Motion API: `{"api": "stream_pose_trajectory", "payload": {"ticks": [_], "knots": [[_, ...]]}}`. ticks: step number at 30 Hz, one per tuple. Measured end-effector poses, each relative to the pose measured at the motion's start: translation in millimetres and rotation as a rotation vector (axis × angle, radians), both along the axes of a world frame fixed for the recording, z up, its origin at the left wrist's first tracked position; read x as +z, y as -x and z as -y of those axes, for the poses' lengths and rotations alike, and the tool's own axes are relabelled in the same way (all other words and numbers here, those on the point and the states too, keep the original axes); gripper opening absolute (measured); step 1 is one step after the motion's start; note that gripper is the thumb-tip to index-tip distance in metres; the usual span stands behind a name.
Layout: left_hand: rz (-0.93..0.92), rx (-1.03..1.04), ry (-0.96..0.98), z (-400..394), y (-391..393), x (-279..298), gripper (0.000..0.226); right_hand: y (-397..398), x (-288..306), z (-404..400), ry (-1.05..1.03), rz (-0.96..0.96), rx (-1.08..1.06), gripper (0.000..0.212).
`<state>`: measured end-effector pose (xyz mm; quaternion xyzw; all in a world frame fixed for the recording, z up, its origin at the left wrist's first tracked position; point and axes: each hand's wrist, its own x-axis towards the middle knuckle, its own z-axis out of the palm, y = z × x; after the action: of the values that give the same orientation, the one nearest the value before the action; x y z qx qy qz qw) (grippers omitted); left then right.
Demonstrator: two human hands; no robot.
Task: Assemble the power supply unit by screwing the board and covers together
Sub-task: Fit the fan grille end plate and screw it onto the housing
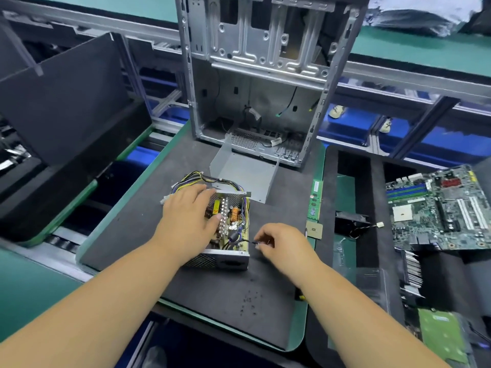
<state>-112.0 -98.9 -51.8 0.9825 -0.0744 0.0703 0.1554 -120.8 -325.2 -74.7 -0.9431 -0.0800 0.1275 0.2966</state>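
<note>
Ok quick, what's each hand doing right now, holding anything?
Left hand: open, fingers resting on the open power supply unit.
Right hand: pinching a thin dark tool at the unit's near right corner.

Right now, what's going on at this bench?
A person is working on an open power supply unit on the dark mat. The left hand rests on its exposed board, holding it steady. The right hand pinches a thin black tool or cable end at the unit's right edge; which it is I cannot tell. The grey metal cover lies apart behind, not yet fitted. Loose screws sit on the mat nearer the person.
</note>
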Motion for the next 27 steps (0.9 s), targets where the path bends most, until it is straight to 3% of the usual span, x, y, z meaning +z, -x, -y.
{"api": "stream_pose_trajectory", "payload": {"ticks": [9,18,27], "knots": [[0.038,0.017,0.011,4,-4,-4,0.059,1,-17,-1,-0.14,-0.107,-0.116,0.027],[0.04,0.031,0.002,4,-3,-5,0.06,2,-25,-18,-0.456,-0.237,-0.251,0.024],[0.033,0.029,0.034,4,-2,-6,0.06,0,-36,-24,-0.526,-0.269,-0.323,0.015]]}}
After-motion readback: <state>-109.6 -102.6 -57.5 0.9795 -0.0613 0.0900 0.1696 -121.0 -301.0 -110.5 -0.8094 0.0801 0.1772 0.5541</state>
